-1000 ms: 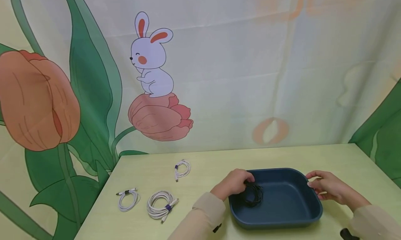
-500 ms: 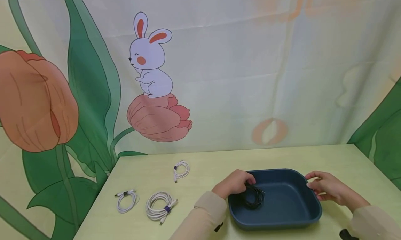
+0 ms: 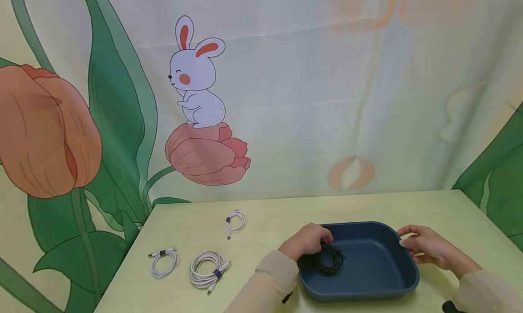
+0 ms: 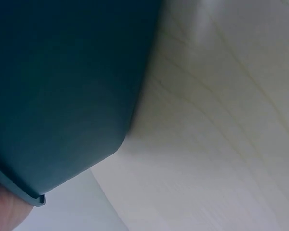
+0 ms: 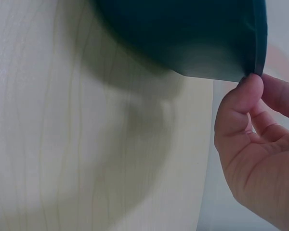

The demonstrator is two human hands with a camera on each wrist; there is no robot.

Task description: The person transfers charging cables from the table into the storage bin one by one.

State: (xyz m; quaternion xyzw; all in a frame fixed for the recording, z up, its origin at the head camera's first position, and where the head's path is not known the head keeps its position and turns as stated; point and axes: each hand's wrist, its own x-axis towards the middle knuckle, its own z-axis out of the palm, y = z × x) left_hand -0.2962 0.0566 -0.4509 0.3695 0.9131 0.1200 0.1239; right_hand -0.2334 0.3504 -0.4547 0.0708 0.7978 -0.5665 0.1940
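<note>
Black cable (image 3: 337, 260) rightward, tray (image 3: 376, 263) between hands (image 3: 304, 242) (image 3: 429, 246)

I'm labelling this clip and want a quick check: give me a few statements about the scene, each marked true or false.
1. The black cable lies inside the tray. True.
2. The right hand pinches the edge of the tray. True.
3. The left hand is well away from the tray. False: the left hand holds the tray's edge.
4. Five white cables lie on the table. False: three white cables lie on the table.
5. All the white cables are coiled. True.
</note>
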